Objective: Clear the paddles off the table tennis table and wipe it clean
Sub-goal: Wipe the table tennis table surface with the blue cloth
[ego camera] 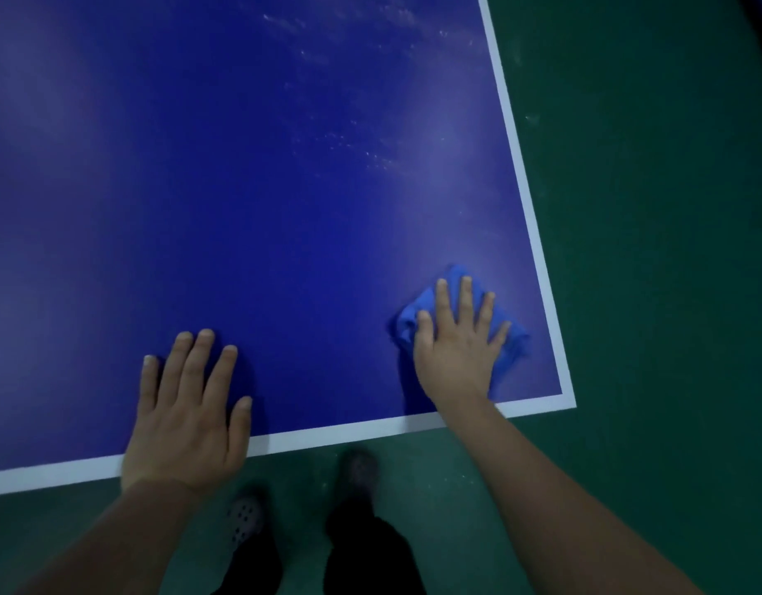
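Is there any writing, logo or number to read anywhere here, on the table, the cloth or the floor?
None can be read.
The blue table tennis table shows only its plain white edge line.
The crumpled blue cloth under the right hand bears no visible label.
The dark green floor has only pale specks.

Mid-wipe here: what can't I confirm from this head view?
- Paddles: none in view; the table runs past the top and left edges.
- Cloth: mostly under the right hand.
- Surface beneath the left hand: covered.
- Shoes: blurred, dim.
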`<state>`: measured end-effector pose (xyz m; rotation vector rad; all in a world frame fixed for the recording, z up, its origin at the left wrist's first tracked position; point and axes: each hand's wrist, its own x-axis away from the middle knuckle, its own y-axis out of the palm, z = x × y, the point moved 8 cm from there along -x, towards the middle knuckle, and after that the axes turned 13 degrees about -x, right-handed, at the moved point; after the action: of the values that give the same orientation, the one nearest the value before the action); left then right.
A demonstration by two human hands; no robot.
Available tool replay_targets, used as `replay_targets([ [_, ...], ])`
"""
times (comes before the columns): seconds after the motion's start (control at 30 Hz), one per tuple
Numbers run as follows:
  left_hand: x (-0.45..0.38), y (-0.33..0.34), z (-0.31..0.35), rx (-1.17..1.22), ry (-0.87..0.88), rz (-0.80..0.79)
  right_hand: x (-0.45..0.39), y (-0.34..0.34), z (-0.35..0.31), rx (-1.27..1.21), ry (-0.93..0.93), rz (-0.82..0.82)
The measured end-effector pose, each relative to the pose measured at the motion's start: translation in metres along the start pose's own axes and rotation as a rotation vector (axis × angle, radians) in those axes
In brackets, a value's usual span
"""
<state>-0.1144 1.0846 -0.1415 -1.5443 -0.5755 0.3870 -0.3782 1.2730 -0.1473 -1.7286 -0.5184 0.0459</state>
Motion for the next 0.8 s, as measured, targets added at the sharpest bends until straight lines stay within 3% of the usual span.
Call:
replay_targets([
  [0.1, -0.001, 0.001, -0.003, -0.008, -0.016, -0.007, -0.005, 0.017, -0.090, -0.010, -0.274, 0.002],
  [0.17, 0.000, 0.002, -0.003, -0.014, -0.031, -0.007, 0.003, 0.034, -0.145, -0.003, -0.531, -0.096],
  [0.27, -0.001, -0.001, -0.004, -0.027, -0.080, 0.013, -0.012, 0.033, -0.157, 0.064, -0.813, -0.183],
  [0.33, 0.002, -0.007, -0.006, -0.019, -0.230, 0.018, -0.067, 0.010, -0.122, 0.080, -0.772, -0.104],
  [0.4, 0.009, -0.011, 0.008, 0.025, -0.377, 0.009, -0.141, -0.022, -0.067, 0.097, -0.586, -0.037],
  [0.47, 0.008, -0.017, 0.042, 0.085, -0.436, 0.025, -0.201, -0.055, -0.023, 0.088, -0.426, -0.047],
  [0.53, 0.001, -0.019, 0.079, 0.147, -0.489, 0.032, -0.219, -0.070, -0.001, 0.052, -0.390, -0.051],
  [0.63, -0.008, -0.016, 0.113, 0.189, -0.560, 0.001, -0.156, -0.060, 0.012, 0.117, -0.541, -0.018],
  [0.73, -0.011, -0.011, 0.121, 0.144, -0.590, -0.031, -0.072, -0.037, 0.035, 0.158, -0.833, -0.154],
  [0.8, -0.015, -0.010, 0.122, 0.127, -0.574, -0.032, -0.101, -0.041, 0.029, 0.149, -0.908, -0.214],
])
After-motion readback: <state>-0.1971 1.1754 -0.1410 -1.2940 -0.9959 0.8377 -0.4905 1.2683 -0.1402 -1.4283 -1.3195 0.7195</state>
